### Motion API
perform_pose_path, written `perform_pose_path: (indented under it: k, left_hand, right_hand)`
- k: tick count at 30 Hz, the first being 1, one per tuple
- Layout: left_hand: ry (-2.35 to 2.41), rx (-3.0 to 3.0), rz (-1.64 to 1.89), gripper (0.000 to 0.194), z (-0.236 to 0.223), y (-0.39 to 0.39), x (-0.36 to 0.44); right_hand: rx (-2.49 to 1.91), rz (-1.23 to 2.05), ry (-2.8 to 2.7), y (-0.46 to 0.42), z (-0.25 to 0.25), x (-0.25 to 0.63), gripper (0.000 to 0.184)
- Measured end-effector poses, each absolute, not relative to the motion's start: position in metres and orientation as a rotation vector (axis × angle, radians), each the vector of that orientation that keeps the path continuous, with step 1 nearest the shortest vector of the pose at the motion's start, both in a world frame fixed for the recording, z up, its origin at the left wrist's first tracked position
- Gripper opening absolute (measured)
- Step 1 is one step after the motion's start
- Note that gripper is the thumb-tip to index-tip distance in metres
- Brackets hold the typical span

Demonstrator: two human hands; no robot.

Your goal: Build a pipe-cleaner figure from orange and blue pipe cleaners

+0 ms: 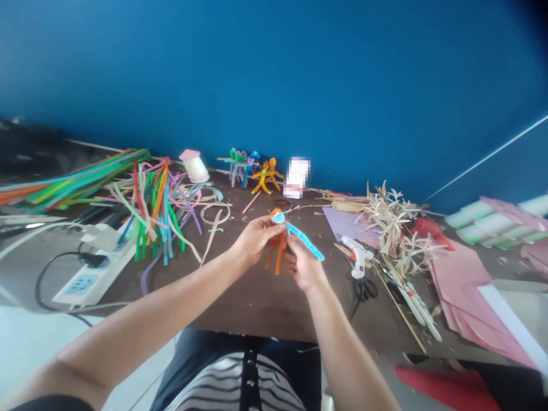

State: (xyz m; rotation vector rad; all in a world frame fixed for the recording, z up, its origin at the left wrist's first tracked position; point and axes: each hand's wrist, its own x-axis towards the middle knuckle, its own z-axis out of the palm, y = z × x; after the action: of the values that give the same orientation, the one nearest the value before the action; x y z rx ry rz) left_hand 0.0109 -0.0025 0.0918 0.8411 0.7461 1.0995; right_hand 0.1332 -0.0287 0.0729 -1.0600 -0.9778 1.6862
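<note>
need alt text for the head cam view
A left hand and a right hand hold a blue and orange pipe cleaner figure above a brown table. Loose pipe cleaners, a glue gun and scissors lie nearby.

Your head camera looks forward and down from above. The tabletop [252,302] lies close, spanning nine to three o'clock; the blue wall [274,74] fills twelve o'clock.

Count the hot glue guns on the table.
1: a white hot glue gun lying just above black-handled scissors, right of centre. Another could be hidden under the dried plant strips.
</note>
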Motion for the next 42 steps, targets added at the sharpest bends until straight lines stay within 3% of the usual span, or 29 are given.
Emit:
perform_pose_path:
  k: [3, 6, 12, 16, 27, 35, 42]
  left_hand:
    - [0.811, 0.817, 1.165, 0.022, 0.091, -0.001, 0.013]
    - [0.886, 0.905, 1.233, 0.02, 0.088, 0.001, 0.014]
    - [1.049, 1.175, 1.316, 0.017, 0.08, 0.007, 0.011]
    - [1.138, 1.318, 1.251, 0.017, 0.081, 0.01, 0.006]
    - [1.09, 1.38, 0.916, 0.017, 0.091, 0.009, -0.008]
    - [1.017, 1.356, 0.881, 0.017, 0.087, 0.005, -0.003]
    - [0.916, 1.185, 0.871, 0.01, 0.089, -0.003, -0.001]
  right_hand:
    - [-1.207, 1.271, -1.29, -0.033, 0.074, 0.13, 0.02]
    - [-1.334, 0.906, -1.631, -0.037, 0.08, 0.131, 0.024]
    - [-1.563, 0.407, -2.072, -0.044, 0.103, 0.131, 0.022]
    - [-1.588, 0.243, -2.189, -0.042, 0.112, 0.135, 0.024]
    - [-1.326, 0.487, -1.917, -0.028, 0.113, 0.151, 0.02]
    - [-1.369, 0.803, -1.637, -0.023, 0.109, 0.15, 0.024]
    - [-1.411, 0.808, -1.482, -0.021, 0.102, 0.155, 0.023]
